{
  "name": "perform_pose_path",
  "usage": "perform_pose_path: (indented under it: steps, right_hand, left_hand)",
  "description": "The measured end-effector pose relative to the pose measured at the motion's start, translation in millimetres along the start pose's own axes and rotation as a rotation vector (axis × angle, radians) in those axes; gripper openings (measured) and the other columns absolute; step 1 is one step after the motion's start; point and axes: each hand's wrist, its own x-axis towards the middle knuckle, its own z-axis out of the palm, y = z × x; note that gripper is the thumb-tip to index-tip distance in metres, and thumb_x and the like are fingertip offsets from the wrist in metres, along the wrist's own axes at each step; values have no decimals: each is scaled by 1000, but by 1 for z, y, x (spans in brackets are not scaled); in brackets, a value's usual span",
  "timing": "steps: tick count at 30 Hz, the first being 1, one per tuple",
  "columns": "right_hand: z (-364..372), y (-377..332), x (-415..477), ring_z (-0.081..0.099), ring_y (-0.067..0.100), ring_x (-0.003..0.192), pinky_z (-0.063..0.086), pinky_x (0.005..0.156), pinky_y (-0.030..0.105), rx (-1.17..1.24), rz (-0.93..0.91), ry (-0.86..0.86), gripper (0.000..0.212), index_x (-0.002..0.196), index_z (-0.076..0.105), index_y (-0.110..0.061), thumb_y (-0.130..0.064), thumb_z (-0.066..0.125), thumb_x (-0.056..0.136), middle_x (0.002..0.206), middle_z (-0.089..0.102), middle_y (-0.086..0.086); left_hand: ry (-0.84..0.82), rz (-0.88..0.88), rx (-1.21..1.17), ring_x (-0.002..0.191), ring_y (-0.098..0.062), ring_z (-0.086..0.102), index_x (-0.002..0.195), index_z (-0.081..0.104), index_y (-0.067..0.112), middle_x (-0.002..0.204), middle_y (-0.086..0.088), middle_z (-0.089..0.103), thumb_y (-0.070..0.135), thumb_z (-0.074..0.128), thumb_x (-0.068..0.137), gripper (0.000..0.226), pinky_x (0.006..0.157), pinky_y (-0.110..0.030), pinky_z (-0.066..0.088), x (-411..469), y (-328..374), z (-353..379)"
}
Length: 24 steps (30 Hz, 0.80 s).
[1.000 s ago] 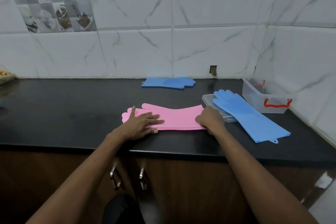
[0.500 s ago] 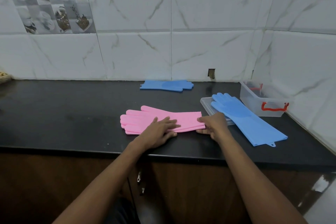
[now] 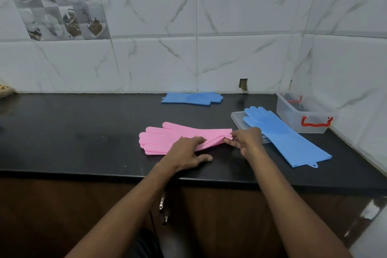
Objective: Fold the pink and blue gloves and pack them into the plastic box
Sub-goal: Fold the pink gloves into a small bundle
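Forearms reach in from the bottom edge over the front lip of the black desk (image 3: 62, 136). The left hand (image 3: 184, 153) lies palm down with fingers spread, pressing the middle of the pink gloves (image 3: 167, 138) (they look stacked, finger ends pointing left). The right hand (image 3: 246, 139) pinches the cuff end of the pink gloves between thumb and fingertips, lifting that edge slightly. Just right of it, a blue glove (image 3: 287, 140) lies flat and diagonal, its fingers resting on a clear lid (image 3: 236, 117) and its cuff toward the desk's front. Beyond the lid, the plastic box (image 3: 293, 115) with red handles stands open in the right corner against the tiled wall. Farther back, near the wall, a second blue glove (image 3: 192, 98) lies flat, well apart from the others.
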Motion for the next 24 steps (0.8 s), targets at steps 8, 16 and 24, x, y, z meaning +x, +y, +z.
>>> perform_pose_path:
  steps: [8,16,24]
  right_hand:
    - [-5,8,3,73,28,73,61,57,38,35,-32,-3,16,102,57,-7,-9,65,88,93,68,17]
    - [-2,-3,9,71,36,88,61,66,48,-15,166,-212,36,108,59,-6,-19,77,81,104,68,21]
    - [5,-9,19,64,32,98,53,69,33,-468,-133,49,41,110,60,5,3,78,73,105,64,19]
  left_hand:
    - [302,-101,30,97,-34,65,119,66,11,106,-14,73,18,43,98,32,90,-42,49,12,43,21]
    - [318,-69,-88,105,-30,64,138,55,14,116,-13,71,15,48,100,39,100,-53,44,8,39,23]
    - [88,-76,44,127,-33,49,134,56,15,130,-12,62,27,45,101,37,112,-60,23,12,51,26]
